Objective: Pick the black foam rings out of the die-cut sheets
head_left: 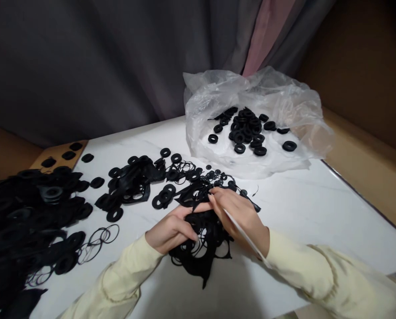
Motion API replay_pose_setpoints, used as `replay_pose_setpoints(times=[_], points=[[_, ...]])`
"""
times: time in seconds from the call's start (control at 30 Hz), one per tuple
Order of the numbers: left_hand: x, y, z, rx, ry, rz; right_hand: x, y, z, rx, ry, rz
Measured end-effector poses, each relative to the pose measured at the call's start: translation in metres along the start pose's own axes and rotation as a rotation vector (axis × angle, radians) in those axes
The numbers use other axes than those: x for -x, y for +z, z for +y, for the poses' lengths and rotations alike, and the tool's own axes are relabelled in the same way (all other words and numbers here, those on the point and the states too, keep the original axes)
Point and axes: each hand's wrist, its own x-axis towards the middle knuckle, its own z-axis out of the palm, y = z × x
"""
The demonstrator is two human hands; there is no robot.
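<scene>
My left hand (pixel 173 228) and my right hand (pixel 239 217) meet at the near middle of the white table (pixel 317 208), both in pale yellow sleeves. Between them lies a ragged black rubber sheet (pixel 204 248) full of round punched holes. The left fingers pinch its upper edge. The right hand is closed around a thin white stick-like tool (pixel 244 235) and its fingertips press on the same sheet.
A clear plastic bag (pixel 284 97) with several black rubber rings (pixel 247 130) lies open at the back. Loose rings and scrap sheets (pixel 131 184) litter the table's middle. A large black heap (pixel 21 221) covers the left side. Curtains hang behind.
</scene>
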Motion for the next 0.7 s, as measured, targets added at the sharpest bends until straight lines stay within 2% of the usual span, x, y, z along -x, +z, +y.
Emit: replay_pose_setpoints(times=[0.17,0.4,0.53,0.63,0.7], points=[[0.001,-0.003,0.0,0.036,-0.044,-0.039,-0.002,-0.002,-0.002,-0.037,0.046,0.022],[-0.002,-0.008,0.001,0.139,0.03,-0.067,0.003,0.0,0.001,0.051,-0.04,0.034],[-0.004,-0.011,0.0,0.214,0.03,-0.064,-0.004,-0.006,-0.001,-0.13,0.015,0.042],[-0.006,-0.015,-0.002,0.247,0.059,-0.105,-0.012,-0.015,-0.005,-0.307,0.081,0.0],[-0.007,-0.018,-0.004,0.26,0.077,-0.118,-0.015,-0.019,-0.007,-0.399,0.055,-0.032]])
